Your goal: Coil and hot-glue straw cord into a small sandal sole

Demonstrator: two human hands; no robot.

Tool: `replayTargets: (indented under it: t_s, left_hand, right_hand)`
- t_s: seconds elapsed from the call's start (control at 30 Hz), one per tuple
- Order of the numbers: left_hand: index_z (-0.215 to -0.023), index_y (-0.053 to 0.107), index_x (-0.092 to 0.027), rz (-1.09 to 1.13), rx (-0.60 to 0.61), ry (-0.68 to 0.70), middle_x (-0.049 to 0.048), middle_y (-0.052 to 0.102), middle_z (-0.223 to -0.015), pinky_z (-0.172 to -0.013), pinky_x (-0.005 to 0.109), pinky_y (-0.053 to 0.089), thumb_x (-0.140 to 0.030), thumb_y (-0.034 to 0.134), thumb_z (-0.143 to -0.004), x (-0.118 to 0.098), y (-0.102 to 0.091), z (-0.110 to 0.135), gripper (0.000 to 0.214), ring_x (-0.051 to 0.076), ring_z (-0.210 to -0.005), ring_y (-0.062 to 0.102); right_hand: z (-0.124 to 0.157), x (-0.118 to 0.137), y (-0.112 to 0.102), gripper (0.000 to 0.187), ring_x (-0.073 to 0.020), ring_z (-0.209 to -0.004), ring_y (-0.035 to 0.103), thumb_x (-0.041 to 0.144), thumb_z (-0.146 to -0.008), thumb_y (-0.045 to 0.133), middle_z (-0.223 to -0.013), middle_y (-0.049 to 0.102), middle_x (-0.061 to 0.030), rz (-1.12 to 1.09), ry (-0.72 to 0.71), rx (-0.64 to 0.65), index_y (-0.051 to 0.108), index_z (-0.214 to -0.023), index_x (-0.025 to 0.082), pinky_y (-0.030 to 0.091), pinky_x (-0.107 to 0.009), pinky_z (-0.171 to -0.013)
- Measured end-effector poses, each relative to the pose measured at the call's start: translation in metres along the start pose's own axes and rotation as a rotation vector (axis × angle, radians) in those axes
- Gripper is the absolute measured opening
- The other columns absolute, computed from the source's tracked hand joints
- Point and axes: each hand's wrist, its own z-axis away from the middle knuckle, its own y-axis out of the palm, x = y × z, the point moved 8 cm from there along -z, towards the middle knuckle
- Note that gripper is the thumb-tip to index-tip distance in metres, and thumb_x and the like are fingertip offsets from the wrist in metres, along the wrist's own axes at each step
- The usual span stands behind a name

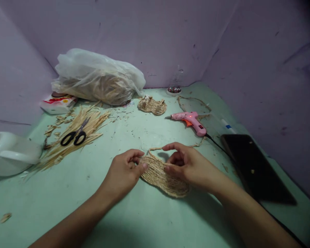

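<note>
A flat, shoe-sole-shaped mat of coiled straw rope lies on the pale green table in front of me. My left hand pinches its left edge between thumb and curled fingers. My right hand grips its right side, with the forefinger arched over a loose strand of rope that loops off the mat's far end. Both hands are closed on the mat.
A pink glue gun lies behind the mat, its cord running right. Black-handled scissors rest on a pile of straw. Further back are a second woven piece, a plastic bag of fibre, a white container and a dark tablet.
</note>
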Motion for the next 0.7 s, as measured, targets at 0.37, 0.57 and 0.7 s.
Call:
replayTargets:
  t_s: [0.37, 0.57, 0.7]
  left_hand:
    - [-0.084, 0.063, -0.019, -0.439, -0.174, 0.393, 0.0062, 0.064, -0.094, -0.074, 0.031, 0.046, -0.022, 0.058, -0.077, -0.038, -0.005, 0.015, 0.009, 0.019, -0.083, 0.060]
    - [-0.075, 0.061, -0.019, -0.918, -0.231, 0.282, 0.0084, 0.062, -0.078, -0.056, 0.033, 0.034, -0.029, 0.051, -0.079, -0.032, 0.002, 0.030, 0.015, 0.024, -0.070, 0.056]
    - [-0.085, 0.060, -0.018, -0.698, -0.076, 0.328, 0.0068, 0.061, -0.086, -0.066, 0.032, 0.043, -0.024, 0.051, -0.080, -0.028, 0.010, 0.025, 0.012, 0.019, -0.075, 0.057]
  right_hand:
    - [0.027, -0.008, 0.004, 0.030, -0.0134, -0.046, 0.040, 0.038, -0.078, 0.057, -0.049, 0.054, -0.0028, 0.650, -0.072, 0.004, 0.057, -0.054, 0.020, 0.027, -0.028, -0.045]
    - [0.032, -0.015, 0.014, 0.016, -0.0159, -0.050, 0.051, 0.029, -0.079, 0.055, -0.057, 0.064, -0.0039, 0.565, -0.114, 0.133, 0.066, -0.071, 0.021, 0.034, -0.028, -0.047]
    - [0.041, -0.022, 0.040, 0.022, -0.0127, -0.046, 0.046, 0.028, -0.080, 0.054, -0.053, 0.060, -0.0022, 0.638, -0.076, 0.222, 0.064, -0.063, 0.019, 0.029, -0.026, -0.044]
